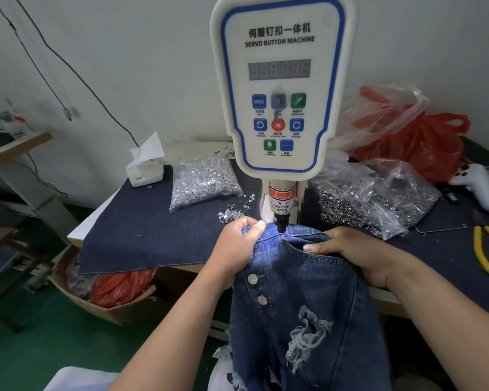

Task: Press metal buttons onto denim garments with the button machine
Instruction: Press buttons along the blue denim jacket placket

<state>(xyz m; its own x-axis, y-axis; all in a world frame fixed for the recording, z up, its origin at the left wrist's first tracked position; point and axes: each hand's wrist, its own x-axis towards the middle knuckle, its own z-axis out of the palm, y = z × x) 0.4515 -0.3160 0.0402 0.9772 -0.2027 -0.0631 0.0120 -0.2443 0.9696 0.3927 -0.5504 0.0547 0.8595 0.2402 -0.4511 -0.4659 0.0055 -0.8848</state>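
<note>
A white servo button machine stands at the centre of the table, its black press head touching the waistband of ripped blue denim shorts. My left hand grips the waistband left of the press head, thumb on top. My right hand holds the waistband on the right, thumb lying across the pocket edge. Two metal buttons sit on the fly below my left hand.
A clear bag of silver button parts lies left of the machine, with loose studs beside it. Bags of dark rings, red plastic bags, yellow pliers and a white controller lie right. A cardboard box sits below left.
</note>
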